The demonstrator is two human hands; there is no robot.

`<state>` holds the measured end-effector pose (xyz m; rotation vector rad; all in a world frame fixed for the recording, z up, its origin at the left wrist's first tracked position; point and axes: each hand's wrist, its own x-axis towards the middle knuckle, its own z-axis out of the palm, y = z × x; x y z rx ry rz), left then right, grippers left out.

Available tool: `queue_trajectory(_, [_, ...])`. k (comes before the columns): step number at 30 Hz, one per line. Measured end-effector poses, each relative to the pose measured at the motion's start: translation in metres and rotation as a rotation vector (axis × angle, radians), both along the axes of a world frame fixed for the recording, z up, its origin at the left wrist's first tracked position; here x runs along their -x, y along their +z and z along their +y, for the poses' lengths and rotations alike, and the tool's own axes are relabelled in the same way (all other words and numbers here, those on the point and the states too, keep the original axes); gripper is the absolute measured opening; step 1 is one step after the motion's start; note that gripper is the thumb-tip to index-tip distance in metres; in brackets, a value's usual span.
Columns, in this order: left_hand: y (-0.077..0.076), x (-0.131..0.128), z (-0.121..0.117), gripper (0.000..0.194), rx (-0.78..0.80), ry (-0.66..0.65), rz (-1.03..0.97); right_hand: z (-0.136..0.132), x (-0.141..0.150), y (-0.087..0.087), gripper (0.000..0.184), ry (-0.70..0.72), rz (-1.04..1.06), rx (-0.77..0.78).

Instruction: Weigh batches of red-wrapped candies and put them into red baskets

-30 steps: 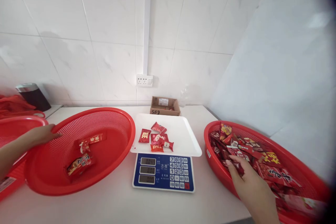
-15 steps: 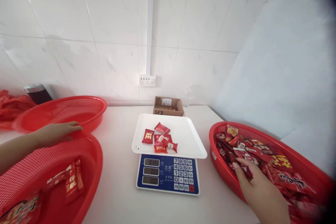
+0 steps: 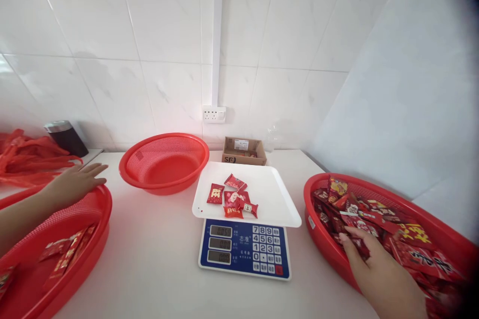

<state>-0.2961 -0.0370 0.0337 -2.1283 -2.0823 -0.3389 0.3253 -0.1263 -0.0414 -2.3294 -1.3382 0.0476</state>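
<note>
My left hand (image 3: 80, 179), fingers stretched out, lies over the far rim of the left red basket (image 3: 106, 204). A few red snack packets (image 3: 69, 256) lie inside that basket. On the right, my right hand (image 3: 385, 274) reaches into another red basket (image 3: 312, 192), heaped with red-wrapped sweets and snacks (image 3: 374, 212). Its thumb and fingers are closed on a dark red wrapped candy (image 3: 359, 247), partly hidden by the hand. Between the baskets stands a blue-and-white digital scale (image 3: 243, 251). Several red wrapped candies (image 3: 235, 198) rest on its white tray (image 3: 275, 199).
A third red basket (image 3: 164, 187) sits behind and left of the scale, with bare bottom showing. A small cardboard box (image 3: 245, 159) stands behind the tray. Red plastic bags (image 3: 28, 157) and a dark bottle with a silver lid (image 3: 67, 139) are at far left.
The left basket has shifted left and nearer, with my left hand on it. The third basket now stands apart, further right. The scale's top readout has changed. My right hand stays in its basket.
</note>
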Motion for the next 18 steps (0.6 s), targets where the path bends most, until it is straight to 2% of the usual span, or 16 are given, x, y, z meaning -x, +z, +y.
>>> queue_trajectory(3, [0.005,0.009,-0.005,0.046,0.030,0.154,0.263,-0.001,0.001,0.000,0.046,0.005,-0.014,-0.016])
queue_trajectory(5, [0.008,0.006,-0.006,0.050,-0.019,0.305,0.280,0.000,0.000,-0.001,0.045,0.016,-0.030,-0.045])
queue_trajectory(7, [0.008,-0.006,-0.002,0.052,-0.048,0.341,0.193,0.001,-0.002,-0.003,0.044,0.030,-0.043,-0.062])
queue_trajectory(8, [0.007,-0.016,0.001,0.053,-0.061,0.295,0.131,0.002,-0.003,-0.004,0.044,0.037,-0.049,-0.065])
queue_trajectory(10, [0.000,-0.044,0.008,0.057,-0.063,0.109,0.018,0.003,-0.005,-0.005,0.045,0.043,-0.059,-0.059])
queue_trajectory(13, [-0.017,-0.085,0.012,0.057,0.157,-0.185,0.006,0.003,-0.005,-0.006,0.048,0.030,-0.058,-0.025])
queue_trajectory(15, [-0.028,-0.102,0.011,0.056,0.272,-0.245,0.031,0.002,-0.004,-0.004,0.048,0.024,-0.055,-0.006])
queue_trajectory(18, [-0.041,-0.103,0.008,0.053,0.286,-0.233,0.035,0.001,-0.002,-0.002,0.048,0.033,-0.071,-0.030])
